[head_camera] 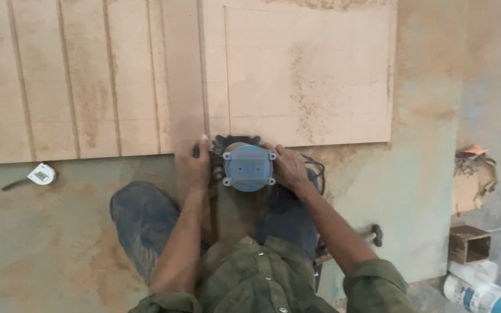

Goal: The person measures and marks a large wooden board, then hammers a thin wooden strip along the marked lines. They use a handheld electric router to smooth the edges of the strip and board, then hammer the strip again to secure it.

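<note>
We have the router [248, 167] at the near edge of the board [297, 75], its blue motor cap facing up at us. Our left hand [193, 165] is wrapped around the grip on its left side and our right hand [289, 166] grasps the grip on its right, so both are closed on the tool. It sits where a thin cut line runs up the board, beside a strip [184, 75] lying along that line.

What could go wrong, as we judge it: the cord [315, 169] loops just beside our right hand and could snag or drag under the base. If the base drifts off the strip, the groove would wander from the line. The fine dust on everything could let the board slide, since we see nothing clamping it. Our knees [140, 214] are tucked close under the tool, near the cutter's path if it kicked back.

The board lies flat on a dusty green-grey floor [413, 174], already scored with several parallel grooves on its left half. A tape measure [42, 174] lies to the left and a hammer [372, 233] by our right elbow. Along the right wall sit a small wooden box [468, 243], rolled paper [482, 290] and scraps
</note>
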